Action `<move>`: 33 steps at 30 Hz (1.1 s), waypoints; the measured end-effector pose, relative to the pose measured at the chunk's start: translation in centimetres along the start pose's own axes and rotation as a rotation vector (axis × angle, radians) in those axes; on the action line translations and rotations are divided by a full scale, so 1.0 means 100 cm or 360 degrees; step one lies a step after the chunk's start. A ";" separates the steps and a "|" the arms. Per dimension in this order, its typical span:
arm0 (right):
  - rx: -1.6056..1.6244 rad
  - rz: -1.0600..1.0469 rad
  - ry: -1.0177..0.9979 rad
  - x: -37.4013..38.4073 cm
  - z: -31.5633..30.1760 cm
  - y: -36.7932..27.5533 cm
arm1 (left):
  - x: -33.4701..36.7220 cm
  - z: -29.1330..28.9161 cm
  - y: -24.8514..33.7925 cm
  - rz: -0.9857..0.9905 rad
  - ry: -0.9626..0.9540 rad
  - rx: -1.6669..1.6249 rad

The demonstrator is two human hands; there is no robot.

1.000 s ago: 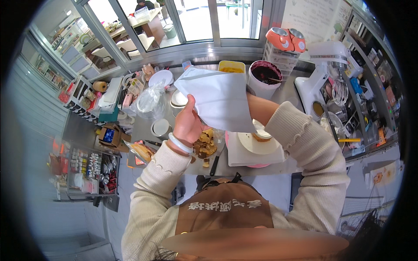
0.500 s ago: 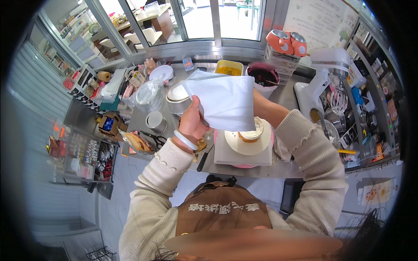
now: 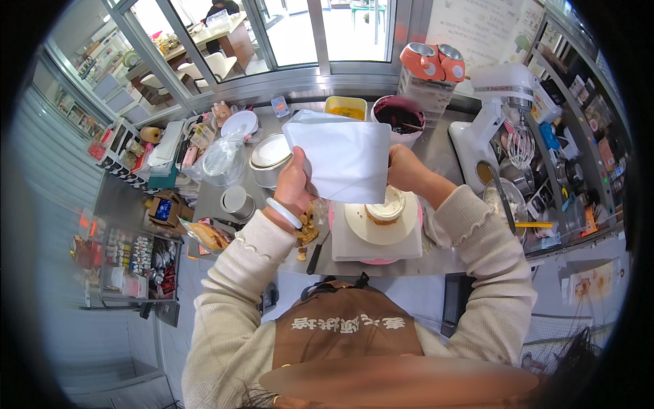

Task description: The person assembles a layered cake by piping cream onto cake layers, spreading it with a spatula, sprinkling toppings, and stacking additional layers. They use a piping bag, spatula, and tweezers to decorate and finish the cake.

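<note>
White sheet [image 3: 346, 160] is held above the worktop [image 3: 436, 262], at 2 o'clock from the left hand [image 3: 293, 185], which is clamped on its left edge. From the right hand [image 3: 409, 169], curled at the opposite edge, it's at 9 o'clock; pinch can't be confirmed. Cream-topped cake [image 3: 392, 202] is seen at 5 o'clock from the sheet.

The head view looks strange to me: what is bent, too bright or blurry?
In the head view, the table has a curving front edge; the window glass is washed out; a smudge softens the bucket's far rim; the brown band below is blurred; the white sheet or bag looks fairly clear.
</note>
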State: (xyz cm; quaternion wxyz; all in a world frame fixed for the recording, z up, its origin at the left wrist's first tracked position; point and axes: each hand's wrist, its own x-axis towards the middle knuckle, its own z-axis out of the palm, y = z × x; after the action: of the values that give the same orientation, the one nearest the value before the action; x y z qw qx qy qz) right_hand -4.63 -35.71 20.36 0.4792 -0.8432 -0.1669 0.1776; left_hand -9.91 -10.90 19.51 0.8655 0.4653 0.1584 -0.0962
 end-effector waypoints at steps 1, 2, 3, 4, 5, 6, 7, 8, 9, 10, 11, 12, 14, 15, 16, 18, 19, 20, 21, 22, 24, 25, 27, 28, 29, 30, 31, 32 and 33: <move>0.0065 0.0079 -0.0012 -0.004 0.000 -0.001 | 0.002 -0.001 -0.001 -0.0006 0.0023 0.0024; 0.0130 0.0156 -0.0024 -0.007 0.000 -0.001 | 0.005 -0.002 -0.001 -0.0004 0.0047 0.0047; 0.0168 0.0162 -0.0024 -0.009 0.000 -0.001 | 0.007 -0.004 -0.002 0.0026 0.0039 0.0055; 0.0207 0.0168 -0.0025 -0.012 0.000 0.001 | 0.010 -0.005 -0.003 0.0014 0.0050 0.0072; 0.0279 0.0164 -0.0045 -0.013 -0.001 0.003 | 0.013 -0.007 -0.003 0.0029 0.0030 0.0074; 0.0264 0.0166 -0.0051 -0.014 -0.002 0.006 | 0.015 -0.009 -0.003 0.0044 0.0011 0.0078; 0.0281 0.0159 -0.0075 -0.015 -0.002 0.010 | 0.016 -0.012 -0.003 0.0045 0.0030 0.0087; 0.0312 0.0166 -0.0101 -0.015 -0.002 0.014 | 0.017 -0.015 -0.003 0.0045 0.0047 0.0095; 0.0262 0.0177 -0.0100 -0.016 -0.003 0.019 | 0.018 -0.017 -0.003 0.0046 0.0065 0.0102; 0.0227 0.0201 -0.0101 -0.017 -0.003 0.024 | 0.018 -0.018 -0.003 0.0055 0.0078 0.0120; 0.0205 0.0232 -0.0108 -0.018 -0.002 0.029 | 0.018 -0.019 -0.002 0.0064 0.0090 0.0138; 0.0170 0.0238 -0.0102 -0.018 -0.002 0.033 | 0.018 -0.020 -0.002 0.0087 0.0082 0.0148; 0.0117 0.0287 -0.0097 -0.019 0.001 0.040 | 0.017 -0.019 0.000 0.0072 0.0079 0.0120; -0.0006 0.0250 -0.0083 -0.020 0.003 0.043 | 0.016 -0.019 0.001 0.0072 0.0067 0.0102; -0.0137 0.0239 -0.0062 -0.021 0.005 0.044 | 0.015 -0.018 0.001 0.0060 0.0090 0.0103; -0.0427 0.0128 -0.0016 -0.023 0.009 0.046 | 0.014 -0.017 0.002 0.0046 0.0122 0.0102; -0.0587 0.0025 0.0009 -0.024 0.011 0.046 | 0.013 -0.017 0.003 0.0030 0.0107 0.0080; -0.0756 -0.0080 0.0033 -0.025 0.013 0.046 | 0.012 -0.017 0.003 0.0028 0.0079 0.0057; -0.0837 -0.0073 0.0007 -0.025 0.015 0.045 | 0.011 -0.017 0.004 0.0025 0.0050 0.0033; -0.0928 -0.0067 -0.0021 -0.024 0.018 0.044 | 0.010 -0.018 0.004 0.0031 0.0037 0.0024; -0.1050 -0.0051 -0.0062 -0.025 0.022 0.041 | 0.008 -0.018 0.005 0.0041 0.0011 0.0006; -0.1081 -0.0040 -0.0075 -0.025 0.023 0.040 | 0.006 -0.019 0.006 0.0029 0.0010 -0.0011; -0.1143 -0.0038 -0.0114 -0.026 0.024 0.037 | 0.001 -0.019 0.008 0.0009 0.0006 -0.0047; -0.1174 -0.0046 -0.0140 -0.026 0.024 0.036 | -0.001 -0.019 0.009 -0.0001 0.0004 -0.0065; -0.1204 -0.0054 -0.0166 -0.026 0.024 0.034 | -0.003 -0.020 0.010 -0.0007 -0.0002 -0.0083; -0.1191 -0.0050 -0.0164 -0.027 0.023 0.033 | -0.004 -0.020 0.011 -0.0014 -0.0009 -0.0101; -0.1177 -0.0045 -0.0163 -0.028 0.022 0.031 | -0.005 -0.020 0.012 -0.0022 -0.0016 -0.0115; -0.1168 -0.0039 -0.0158 -0.029 0.021 0.030 | -0.006 -0.021 0.013 -0.0031 -0.0024 -0.0130; -0.1139 -0.0029 -0.0150 -0.030 0.021 0.028 | -0.006 -0.022 0.013 -0.0039 -0.0032 -0.0144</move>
State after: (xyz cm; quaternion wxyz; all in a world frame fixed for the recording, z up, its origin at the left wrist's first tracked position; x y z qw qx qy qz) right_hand -7.89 -36.86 17.38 0.1471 -0.9469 -0.2478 0.1425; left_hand -10.45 -8.35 19.66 0.8860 0.4227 0.1597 -0.1043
